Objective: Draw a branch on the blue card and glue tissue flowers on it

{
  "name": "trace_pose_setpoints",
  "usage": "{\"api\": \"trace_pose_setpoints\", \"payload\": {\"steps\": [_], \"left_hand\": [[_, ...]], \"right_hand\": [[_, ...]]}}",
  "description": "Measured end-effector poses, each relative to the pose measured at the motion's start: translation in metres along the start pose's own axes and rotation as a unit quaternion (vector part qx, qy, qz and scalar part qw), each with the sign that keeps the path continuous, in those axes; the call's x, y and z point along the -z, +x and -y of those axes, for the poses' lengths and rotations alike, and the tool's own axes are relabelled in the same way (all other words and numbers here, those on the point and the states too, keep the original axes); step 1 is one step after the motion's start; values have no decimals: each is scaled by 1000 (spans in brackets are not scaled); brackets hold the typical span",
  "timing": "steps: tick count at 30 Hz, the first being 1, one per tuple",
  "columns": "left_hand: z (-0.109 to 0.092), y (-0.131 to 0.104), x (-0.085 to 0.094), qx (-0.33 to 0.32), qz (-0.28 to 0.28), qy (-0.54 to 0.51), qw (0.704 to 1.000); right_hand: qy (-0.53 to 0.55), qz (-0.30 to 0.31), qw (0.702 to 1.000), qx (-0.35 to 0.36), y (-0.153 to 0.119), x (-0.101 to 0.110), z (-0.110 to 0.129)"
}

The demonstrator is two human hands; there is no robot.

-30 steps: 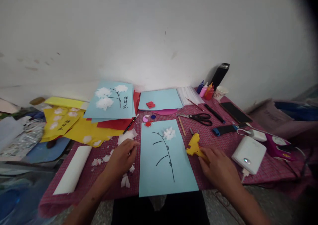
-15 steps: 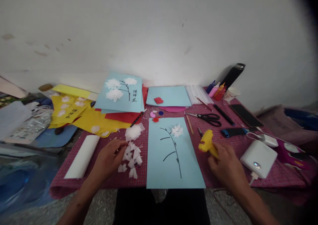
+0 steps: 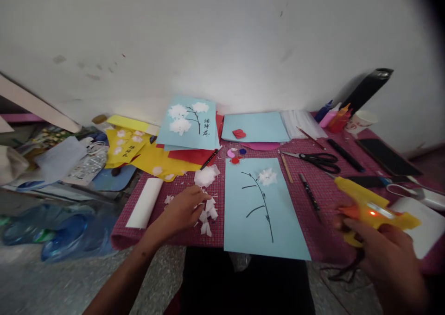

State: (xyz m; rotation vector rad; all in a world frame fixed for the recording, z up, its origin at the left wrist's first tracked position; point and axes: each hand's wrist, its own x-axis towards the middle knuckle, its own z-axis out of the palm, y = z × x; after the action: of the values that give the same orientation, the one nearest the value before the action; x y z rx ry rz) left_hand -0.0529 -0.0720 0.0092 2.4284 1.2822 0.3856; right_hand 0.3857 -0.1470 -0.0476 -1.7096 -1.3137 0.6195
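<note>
On the right, my right hand [image 3: 385,250] is closed around a yellow hot glue gun [image 3: 378,208] with a small orange light lit on it. My left hand [image 3: 186,208] is over a pile of torn white tissue paper pieces [image 3: 210,208], its fingers bent, with a gap between thumb and forefinger. Nothing shows between them. Between my hands lies a light blue sheet [image 3: 239,231] with a black-drawn branch [image 3: 267,206]. One fluffy white paper flower [image 3: 267,177] sits at the branch's upper right.
Behind stands a blue card with white flowers [image 3: 180,126]. Black scissors [image 3: 320,161], a marker [image 3: 309,192], a pencil [image 3: 287,167] and a phone [image 3: 387,156] lie to the right. A white paper roll [image 3: 145,204] is at the left; a white power bank [image 3: 429,229] sits behind my right hand.
The glue gun has moved right in my right hand, away from the blue sheet, and turned to lie level. My left hand has come further over the paper pieces. The view has swung left.
</note>
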Motion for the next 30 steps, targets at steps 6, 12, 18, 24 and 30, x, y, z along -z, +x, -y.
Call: {"api": "trace_pose_setpoints", "payload": {"steps": [6, 12, 18, 24, 30], "left_hand": [[-23, 3, -13, -22, 62, -3, 998], [-39, 27, -24, -76, 87, 30, 993], [-76, 90, -52, -119, 82, 131, 981], [-95, 149, -79, -204, 63, 169, 962], [-91, 164, -85, -207, 62, 192, 957]], "right_hand": [[159, 144, 967, -137, 4, -4, 23], [152, 207, 958, -129, 14, -21, 41], [163, 185, 961, -128, 21, -25, 38], [165, 173, 959, -153, 20, -14, 33], [158, 173, 959, -162, 20, -9, 21]]}}
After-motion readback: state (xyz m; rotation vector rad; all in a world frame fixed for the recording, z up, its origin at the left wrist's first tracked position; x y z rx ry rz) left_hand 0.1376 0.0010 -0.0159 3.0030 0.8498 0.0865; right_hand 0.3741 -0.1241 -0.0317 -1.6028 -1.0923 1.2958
